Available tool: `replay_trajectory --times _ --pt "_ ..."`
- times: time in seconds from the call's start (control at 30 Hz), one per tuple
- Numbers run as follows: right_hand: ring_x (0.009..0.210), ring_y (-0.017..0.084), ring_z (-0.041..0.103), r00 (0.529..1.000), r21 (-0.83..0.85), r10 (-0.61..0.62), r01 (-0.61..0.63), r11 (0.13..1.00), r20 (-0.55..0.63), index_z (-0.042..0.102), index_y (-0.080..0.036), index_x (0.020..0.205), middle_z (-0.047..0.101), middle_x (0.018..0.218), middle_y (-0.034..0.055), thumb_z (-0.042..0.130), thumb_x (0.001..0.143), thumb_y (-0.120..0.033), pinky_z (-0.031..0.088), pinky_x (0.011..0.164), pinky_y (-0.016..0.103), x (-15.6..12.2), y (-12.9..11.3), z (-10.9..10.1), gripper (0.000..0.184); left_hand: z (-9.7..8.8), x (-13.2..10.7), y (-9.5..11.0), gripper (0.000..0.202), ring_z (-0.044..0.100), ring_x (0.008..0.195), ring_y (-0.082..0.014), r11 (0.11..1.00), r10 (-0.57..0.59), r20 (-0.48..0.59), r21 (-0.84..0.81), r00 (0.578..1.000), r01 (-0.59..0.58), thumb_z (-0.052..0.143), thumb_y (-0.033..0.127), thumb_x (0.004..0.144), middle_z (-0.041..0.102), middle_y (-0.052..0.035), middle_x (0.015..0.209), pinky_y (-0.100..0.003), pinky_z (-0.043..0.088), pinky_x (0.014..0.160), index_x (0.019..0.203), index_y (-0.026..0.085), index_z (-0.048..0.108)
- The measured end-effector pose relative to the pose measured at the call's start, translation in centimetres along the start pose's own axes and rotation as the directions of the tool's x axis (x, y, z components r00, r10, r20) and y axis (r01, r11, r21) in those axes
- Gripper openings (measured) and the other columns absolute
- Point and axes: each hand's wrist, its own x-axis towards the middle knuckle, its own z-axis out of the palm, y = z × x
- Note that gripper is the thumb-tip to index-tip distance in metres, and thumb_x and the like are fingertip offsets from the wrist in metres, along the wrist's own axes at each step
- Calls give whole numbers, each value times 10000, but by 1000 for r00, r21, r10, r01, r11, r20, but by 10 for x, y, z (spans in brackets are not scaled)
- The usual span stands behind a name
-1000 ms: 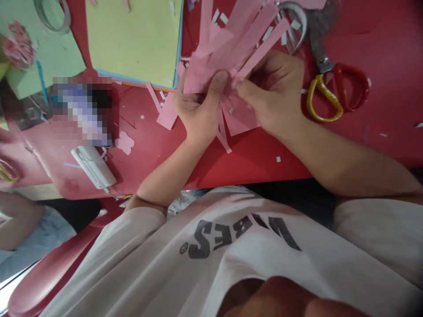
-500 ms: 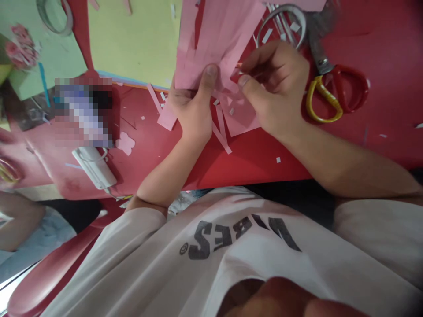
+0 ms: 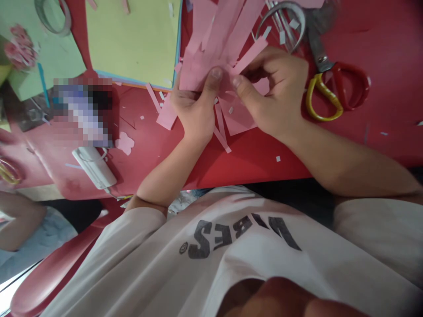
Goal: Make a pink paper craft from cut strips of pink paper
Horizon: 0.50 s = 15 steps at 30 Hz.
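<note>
A sheet of pink paper (image 3: 198, 66), cut into long strips that fan out at its far end, is pinched in my left hand (image 3: 198, 101) with the thumb on top. My right hand (image 3: 276, 88) is closed at the paper's right edge, thumb and fingers gripping one pink strip (image 3: 253, 55) that splays outward. Below the hands lie a flat pink paper piece (image 3: 239, 116) and thin pink offcuts (image 3: 222, 132). Scissors (image 3: 325, 88) with one yellow and one red handle rest right of my right hand, touched by neither hand.
A stack of coloured paper (image 3: 132, 48), yellow on top, lies at the left. A tape roll (image 3: 299, 17) sits near the scissors, another tape roll (image 3: 62, 26) at far left. A white device (image 3: 94, 167) stands by the table's near edge. Another person's arm (image 3: 20, 220) shows lower left.
The pink paper's strips have spread apart and become visible. My right hand has shifted slightly and now grips a strip sticking out to the right. My left hand keeps its hold.
</note>
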Motion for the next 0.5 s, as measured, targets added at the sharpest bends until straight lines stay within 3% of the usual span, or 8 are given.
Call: replay_trajectory --times 0.13,0.3,0.5 --pt "736 186 607 1000 -38 25 -25 999 1 636 -302 757 665 776 -5 666 871 -459 510 713 383 2 -2 -1 197 2 -1 -1 231 678 944 -152 999 -9 -22 -32 1000 9 761 340 843 684 -2 949 -302 585 889 1021 236 657" --pt "699 194 585 999 -40 38 -39 998 -20 623 -303 703 655 746 3 663 870 -444 494 670 405 2 -1 -1 223 3 -2 0 326 670 899 -170 992 -52 34 -111 998 56 781 405 813 662 -22 910 -318 583 840 1011 186 643" --pt "673 229 590 983 54 182 -181 982 -10 643 -351 663 653 718 -11 692 844 -426 469 617 450 6 -3 -6 202 1 2 8 204 570 630 -101 955 -269 12 -126 963 268 695 457 884 607 23 826 -245 498 582 947 282 609"
